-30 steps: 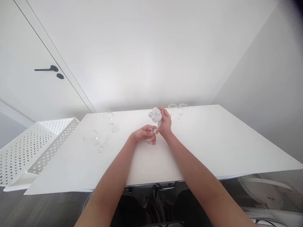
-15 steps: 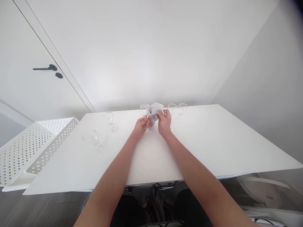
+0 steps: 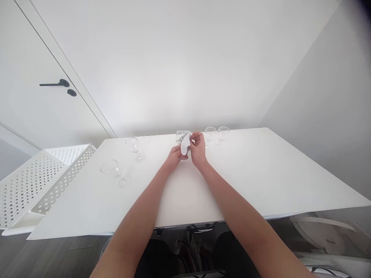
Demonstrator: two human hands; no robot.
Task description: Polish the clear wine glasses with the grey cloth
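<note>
Near the far edge of the white table, a clear wine glass point(image 3: 179, 136) stands upright with my left hand point(image 3: 174, 155) closed around its lower part. A light grey cloth point(image 3: 185, 146) is pinched in my right hand point(image 3: 198, 148) and lies against the right side of the bowl. The cloth covers part of the glass and some of my left fingertips. Just right of my right hand are two more wine glasses, one nearer point(image 3: 210, 133) and one farther right point(image 3: 223, 133).
Two wine glasses stand on the table's left side, one farther back point(image 3: 133, 145) and one nearer point(image 3: 110, 166). A white perforated rack point(image 3: 34, 181) adjoins the left end of the white table point(image 3: 249, 177). A wall rises behind; a door with a black handle point(image 3: 55, 83) is at left.
The glass in my left hand has shifted slightly right and down. My right hand has drawn the cloth from beside the rim down over the front right of the bowl.
</note>
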